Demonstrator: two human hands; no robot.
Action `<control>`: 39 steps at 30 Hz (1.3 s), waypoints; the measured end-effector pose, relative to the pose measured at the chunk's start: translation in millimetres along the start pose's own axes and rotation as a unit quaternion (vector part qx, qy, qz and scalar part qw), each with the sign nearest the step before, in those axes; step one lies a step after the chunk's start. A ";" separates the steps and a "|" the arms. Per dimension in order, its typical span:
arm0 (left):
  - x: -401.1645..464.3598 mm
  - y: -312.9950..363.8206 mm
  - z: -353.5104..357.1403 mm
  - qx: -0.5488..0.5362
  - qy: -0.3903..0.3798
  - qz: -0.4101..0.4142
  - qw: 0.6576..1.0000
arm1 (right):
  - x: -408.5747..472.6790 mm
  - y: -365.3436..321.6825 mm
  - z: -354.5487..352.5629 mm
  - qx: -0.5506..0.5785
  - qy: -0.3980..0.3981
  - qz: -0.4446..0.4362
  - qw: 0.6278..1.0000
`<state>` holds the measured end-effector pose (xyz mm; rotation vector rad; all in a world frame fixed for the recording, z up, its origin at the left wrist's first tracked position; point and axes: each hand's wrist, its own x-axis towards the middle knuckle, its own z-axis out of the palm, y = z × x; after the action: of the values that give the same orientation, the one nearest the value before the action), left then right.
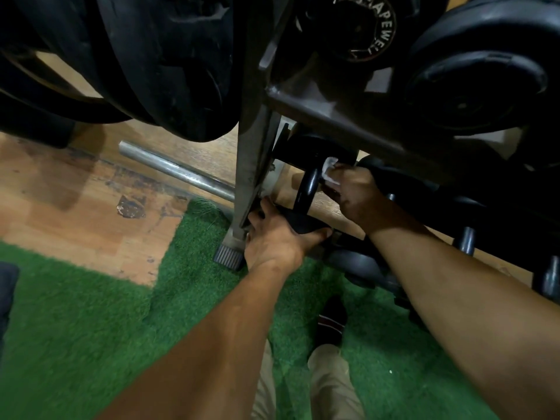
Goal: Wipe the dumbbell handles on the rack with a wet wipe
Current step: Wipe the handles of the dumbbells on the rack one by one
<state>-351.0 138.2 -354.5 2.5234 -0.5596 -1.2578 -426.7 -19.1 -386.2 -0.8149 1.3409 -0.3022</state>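
Observation:
A small black dumbbell lies on the lowest shelf of the grey metal rack [357, 122], its dark handle [307, 190] running toward me. My left hand [274, 237] grips the near head [303, 223] of that dumbbell, thumb along its right side. My right hand [356, 192] holds a crumpled white wet wipe [328, 166] at the far end of the handle, beside the far head [315, 147]. Part of the wipe is hidden under my fingers.
More black dumbbells [478, 86] fill the shelves to the right, some with grey handles [466, 241]. Large black weight plates [169, 65] hang at the upper left. A steel bar [172, 171] lies on the wooden floor. Green turf [91, 334] covers the near floor, where my foot [331, 319] stands.

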 end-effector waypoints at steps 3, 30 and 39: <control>-0.3 0.3 -0.2 0.003 -0.005 -0.001 1.000 | -13.8 3.7 -3.2 -0.079 0.038 -0.086 0.992; -117.3 43.3 59.8 0.139 0.014 0.219 0.966 | -96.0 0.8 -136.1 -0.404 -0.132 -0.218 0.878; -101.2 68.2 103.0 0.075 0.011 0.036 0.996 | -70.2 -1.5 -139.4 -0.640 -0.289 -0.193 0.685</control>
<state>-504.7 116.5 -316.8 2.6094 -0.7586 -1.2015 -573.9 -24.3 -334.6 -2.1632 0.5750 0.6682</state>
